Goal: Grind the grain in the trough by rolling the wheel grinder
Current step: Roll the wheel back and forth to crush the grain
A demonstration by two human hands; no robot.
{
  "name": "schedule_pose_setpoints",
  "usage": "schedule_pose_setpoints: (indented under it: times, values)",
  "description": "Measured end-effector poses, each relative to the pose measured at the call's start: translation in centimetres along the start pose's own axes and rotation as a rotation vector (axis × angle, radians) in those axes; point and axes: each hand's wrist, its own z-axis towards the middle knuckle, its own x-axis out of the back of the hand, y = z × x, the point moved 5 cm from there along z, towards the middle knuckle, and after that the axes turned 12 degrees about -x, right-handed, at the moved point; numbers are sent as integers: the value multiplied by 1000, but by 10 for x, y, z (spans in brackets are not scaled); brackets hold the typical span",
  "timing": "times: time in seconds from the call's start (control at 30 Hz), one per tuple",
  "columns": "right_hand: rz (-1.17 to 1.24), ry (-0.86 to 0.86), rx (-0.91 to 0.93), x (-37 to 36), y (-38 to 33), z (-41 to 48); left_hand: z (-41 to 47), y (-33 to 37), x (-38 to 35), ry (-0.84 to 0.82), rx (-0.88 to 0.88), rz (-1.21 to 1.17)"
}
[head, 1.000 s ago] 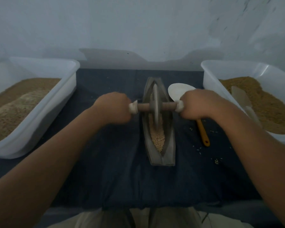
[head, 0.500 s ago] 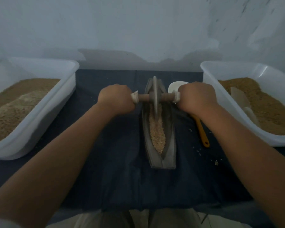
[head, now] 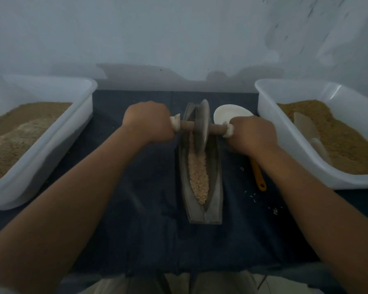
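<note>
Head view: we grip the grinder by both ends of its axle, our left hand curled tight round the left end and our right hand curled tight round the right end. The wheel stands slightly tilted in the trough, near its 12 o'clock end. The trough lies on the dark-clothed table in the middle, running from 12 to 6 o'clock. Grain fills its groove from the wheel down toward 6 o'clock. A white spoon with an orange handle lies just beside the trough at 1 o'clock, partly under our right hand. Loose grains dot the cloth at 4 o'clock. The 9 o'clock tub and the 3 o'clock tub hold brown meal, both well apart from the trough; a pale scoop lies in the 3 o'clock tub.
</note>
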Motion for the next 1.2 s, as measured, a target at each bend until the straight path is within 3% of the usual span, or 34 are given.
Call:
schedule_pose_setpoints:
  times: [0.1,0.27,0.3,0.4,0.57,0.67,0.73,0.87,0.93,1.0,1.13,1.2]
  values:
    - [24,-93,7,0,-2,5,1,6,2,-20,-33,20]
    - [73,-575,160,16,13,-60,-58,12,-13,-272,-238,-138]
    - [75,-604,192,20,16,-72,-69,12,-15,-298,-255,-166]
    - [17,-417,210,21,14,-68,-74,9,-24,-264,-220,-172]
    - [-4,-29,32,6,0,-13,-27,5,-9,49,13,-1]
    - [-25,-25,-9,3,-5,3,-10,6,-4,78,44,14]
    - [-30,-155,21,5,-3,-1,-14,7,-4,30,-8,-1]
    - [144,-758,109,16,14,-58,-47,12,-12,-240,-253,-89]
    - [156,-828,142,19,19,-77,-57,13,-17,-302,-315,-93]
    - [117,-715,137,18,15,-69,-51,12,-18,-249,-283,-77]
    - [-53,-219,23,22,-4,-15,-17,0,-13,-26,-19,-58]
    - [-45,-131,-28,23,-12,3,-4,-3,-15,43,50,-30]
